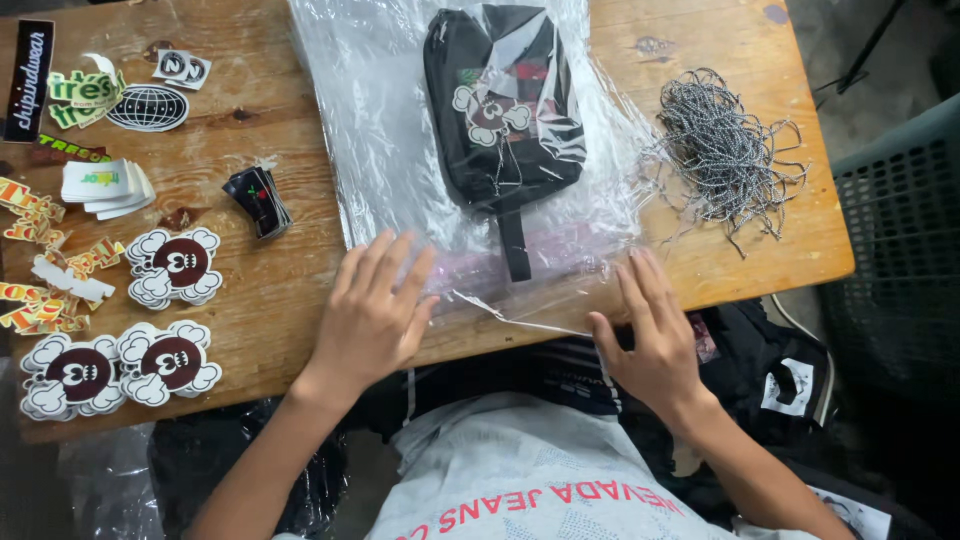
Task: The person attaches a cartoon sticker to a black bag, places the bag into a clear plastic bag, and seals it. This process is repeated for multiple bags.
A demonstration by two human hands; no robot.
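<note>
A black pouch (503,110) with a cartoon patch is kept inside a clear plastic bag (400,150) on the wooden table (280,290). The pouch is seen just beyond the fingertips, between the two hands, with its strap pointing back toward them.

The left hand (373,315) is laid flat on the near edge of the bag, fingers spread a little. The right hand (650,335) is pressed on the bag's near corner, fingers straight and close together. Nothing is gripped by either hand.

Past the right fingers, a heap of speckled cords (722,150) is piled. Beside the left fingers, round brown stickers (172,265) are spread out; some are cut off at the edge. The bag's opening cannot be made out.
</note>
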